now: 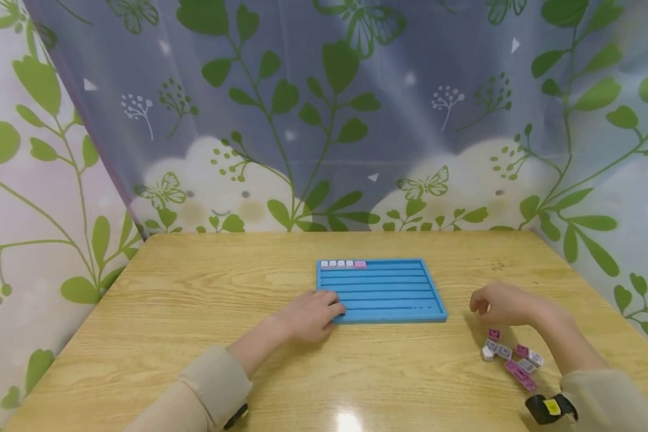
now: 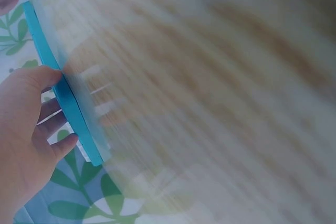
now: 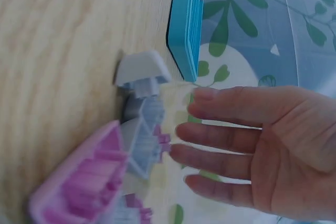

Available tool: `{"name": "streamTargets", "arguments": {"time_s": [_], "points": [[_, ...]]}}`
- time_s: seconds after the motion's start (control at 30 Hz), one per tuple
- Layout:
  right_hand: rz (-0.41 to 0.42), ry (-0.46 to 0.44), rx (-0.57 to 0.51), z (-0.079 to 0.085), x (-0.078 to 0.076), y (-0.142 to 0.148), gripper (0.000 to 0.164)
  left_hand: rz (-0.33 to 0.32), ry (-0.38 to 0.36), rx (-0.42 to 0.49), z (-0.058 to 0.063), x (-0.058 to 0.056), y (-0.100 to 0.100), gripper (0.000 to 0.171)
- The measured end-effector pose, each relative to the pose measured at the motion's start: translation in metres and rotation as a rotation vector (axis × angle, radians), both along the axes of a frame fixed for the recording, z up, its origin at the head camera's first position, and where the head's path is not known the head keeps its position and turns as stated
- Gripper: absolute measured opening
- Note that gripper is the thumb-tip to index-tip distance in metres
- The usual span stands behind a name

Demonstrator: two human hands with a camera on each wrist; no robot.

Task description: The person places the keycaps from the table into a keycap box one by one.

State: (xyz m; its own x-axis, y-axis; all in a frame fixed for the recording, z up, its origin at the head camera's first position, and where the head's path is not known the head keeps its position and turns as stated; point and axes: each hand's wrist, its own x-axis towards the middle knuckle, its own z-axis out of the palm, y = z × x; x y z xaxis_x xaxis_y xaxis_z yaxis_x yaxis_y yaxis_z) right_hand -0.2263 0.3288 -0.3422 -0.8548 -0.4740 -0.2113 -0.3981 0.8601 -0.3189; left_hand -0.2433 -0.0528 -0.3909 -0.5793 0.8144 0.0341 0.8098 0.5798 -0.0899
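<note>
A blue ridged tray point(image 1: 383, 294) lies on the table, with several white keycaps point(image 1: 337, 264) and a wider pink keycap point(image 1: 360, 264) in its back row at the left. My left hand point(image 1: 310, 315) holds the tray's front left corner; the left wrist view shows the thumb point(image 2: 50, 76) against the tray's edge point(image 2: 73, 111). Above and just behind a loose group of keycaps, my right hand point(image 1: 502, 304) hovers with fingers loosely bent and nothing in them. That group includes a long magenta keycap point(image 3: 84, 182) and a white keycap point(image 3: 142, 68), some showing their undersides.
The wooden table point(image 1: 221, 270) reaches back to a patterned curtain point(image 1: 281, 120) with leaves and butterflies. The loose keycaps lie right of the tray, near the right forearm. A black strap point(image 1: 551, 409) sits at the right sleeve.
</note>
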Motion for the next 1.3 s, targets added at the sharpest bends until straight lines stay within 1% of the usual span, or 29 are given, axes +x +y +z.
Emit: {"name": "streamTargets", "arguments": {"time_s": [0.13,0.2,0.33,0.5,0.6,0.87,0.93,1.07,1.17,1.3], "points": [[-0.073,-0.046,0.008,-0.005,0.009,0.006,0.013,-0.008,-0.002,-0.011,-0.002,0.0,0.001,0.028],[-0.111,-0.073,0.007,-0.008,0.012,0.007,0.016,-0.01,-0.002,-0.012,-0.003,0.0,0.001,0.028],[-0.153,-0.102,-0.017,-0.012,0.014,0.006,0.015,-0.008,-0.002,-0.008,-0.004,0.0,0.001,0.028],[-0.169,-0.117,-0.064,-0.018,0.016,0.004,0.016,-0.012,0.002,-0.002,-0.004,0.001,0.0,0.027],[-0.158,-0.11,-0.072,-0.02,0.017,0.003,0.017,-0.013,0.004,0.002,-0.004,0.0,-0.001,0.027],[-0.145,-0.117,-0.063,-0.017,0.014,0.0,0.012,-0.009,0.005,-0.004,-0.003,0.0,-0.001,0.028],[-0.132,-0.107,-0.07,-0.017,0.012,-0.001,0.01,-0.004,0.004,-0.005,-0.002,0.0,-0.001,0.029],[-0.088,-0.057,-0.074,-0.016,0.009,-0.002,0.01,0.004,0.0,-0.005,-0.001,-0.001,-0.001,0.029],[-0.08,-0.019,-0.07,-0.015,0.007,-0.002,0.009,0.005,-0.001,-0.005,-0.001,-0.001,-0.002,0.029],[-0.069,0.079,-0.099,-0.015,0.002,-0.005,0.007,0.005,0.004,-0.002,-0.001,-0.001,-0.002,0.029]]}}
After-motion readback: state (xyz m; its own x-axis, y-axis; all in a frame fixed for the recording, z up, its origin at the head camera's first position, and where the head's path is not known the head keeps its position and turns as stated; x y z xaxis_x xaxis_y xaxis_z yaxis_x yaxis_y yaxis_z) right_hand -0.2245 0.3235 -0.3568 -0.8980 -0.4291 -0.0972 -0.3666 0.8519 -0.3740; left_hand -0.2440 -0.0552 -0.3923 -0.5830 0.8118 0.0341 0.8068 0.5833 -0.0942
